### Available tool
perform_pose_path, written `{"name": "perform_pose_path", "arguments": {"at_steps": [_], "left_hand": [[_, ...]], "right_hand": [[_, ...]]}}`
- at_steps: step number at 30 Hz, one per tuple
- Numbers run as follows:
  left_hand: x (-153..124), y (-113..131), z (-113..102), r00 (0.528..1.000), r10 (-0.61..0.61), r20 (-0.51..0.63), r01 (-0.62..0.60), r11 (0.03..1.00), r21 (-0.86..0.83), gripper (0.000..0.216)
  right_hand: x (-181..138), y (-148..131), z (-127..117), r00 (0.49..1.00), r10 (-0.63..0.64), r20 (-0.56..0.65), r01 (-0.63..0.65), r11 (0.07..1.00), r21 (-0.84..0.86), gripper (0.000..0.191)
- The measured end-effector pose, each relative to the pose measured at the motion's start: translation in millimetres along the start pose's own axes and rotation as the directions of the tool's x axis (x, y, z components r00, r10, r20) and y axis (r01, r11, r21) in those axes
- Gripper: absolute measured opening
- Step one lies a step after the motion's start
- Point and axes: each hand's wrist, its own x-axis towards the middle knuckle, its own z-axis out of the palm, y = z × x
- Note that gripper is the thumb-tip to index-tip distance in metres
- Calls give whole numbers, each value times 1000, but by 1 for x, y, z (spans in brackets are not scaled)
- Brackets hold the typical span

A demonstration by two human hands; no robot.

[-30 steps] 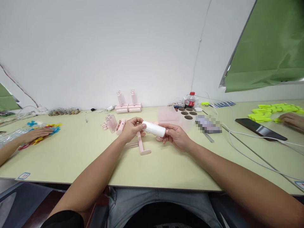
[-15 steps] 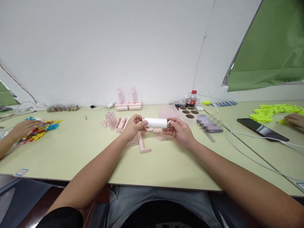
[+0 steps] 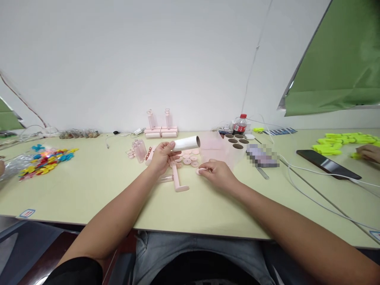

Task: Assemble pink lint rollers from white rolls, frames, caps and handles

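My left hand [image 3: 162, 157] is closed around one end of a white roll [image 3: 185, 143]. The roll's open end, showing a hollow brown cardboard core, points right and is tilted slightly up above the table. Lower and to the right, my right hand [image 3: 219, 174] pinches a round pink disc [image 3: 198, 171] at the tabletop. Several more pink discs [image 3: 187, 161] lie between the hands. In front of my left hand is a pink L-shaped handle piece [image 3: 176, 180], and a clear tube [image 3: 165, 179] lies beside it.
Clear pink cylinders [image 3: 139, 150] stand left, and finished-looking pink pieces [image 3: 152, 133] by the wall. White rolls [image 3: 237, 146] stand upright at right near a cola bottle [image 3: 240, 124], a phone [image 3: 326, 163] and cables. Colourful plastic pieces [image 3: 47, 162] lie left; another person's hand [image 3: 369, 152] is far right.
My right hand has left the roll's end and moved down to a pink disc. My left hand has lifted and tilted the roll, moving it left. The other person's hand at left has drawn back.
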Motion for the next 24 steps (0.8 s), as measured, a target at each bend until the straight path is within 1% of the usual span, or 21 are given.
{"name": "perform_pose_path", "arguments": {"at_steps": [2, 4, 6, 8, 11, 13, 15, 17, 19, 22, 24], "left_hand": [[0, 0, 0, 1000, 4, -6, -4, 1000, -3, 46], [-1, 0, 1, 1000, 4, -13, -4, 1000, 4, 47], [-1, 0, 2, 1000, -1, -17, 1, 1000, 17, 47], [-2, 0, 3, 1000, -5, -17, 6, 1000, 29, 47], [-3, -1, 3, 1000, -12, -7, 12, 999, 32, 47], [-4, -1, 3, 1000, -24, 15, 24, 999, 24, 48], [-5, -3, 4, 997, -47, 63, 45, 999, 23, 50], [-7, -5, 5, 987, -82, 141, 76, 996, 50, 52], [-10, -8, 8, 965, -126, 231, 103, 989, 109, 54], [-16, -13, 13, 931, -171, 322, 106, 972, 211, 56], [-20, -15, 16, 911, -191, 365, 89, 956, 279, 55]], "right_hand": [[-2, 0, 3, 997, -14, 76, 20, 997, -79, 24], [-2, 0, 5, 996, -18, 88, 30, 991, -132, 24], [0, 0, 6, 998, -25, 52, 33, 987, -159, 23], [3, 1, 6, 1000, -14, -9, 12, 986, -167, 24], [5, 1, 7, 995, 66, -72, -74, 990, -123, 31], [5, 0, 7, 989, 132, -73, -132, 991, 8, 39], [3, -3, 8, 986, 162, -35, -150, 963, 225, 49], [2, -5, 9, 991, 136, 4, -124, 884, 451, 55], [2, -7, 9, 996, 93, 2, -75, 790, 609, 54], [2, -9, 8, 997, 66, -47, -12, 691, 723, 49], [2, -10, 6, 995, 59, -75, 18, 658, 753, 48]]}}
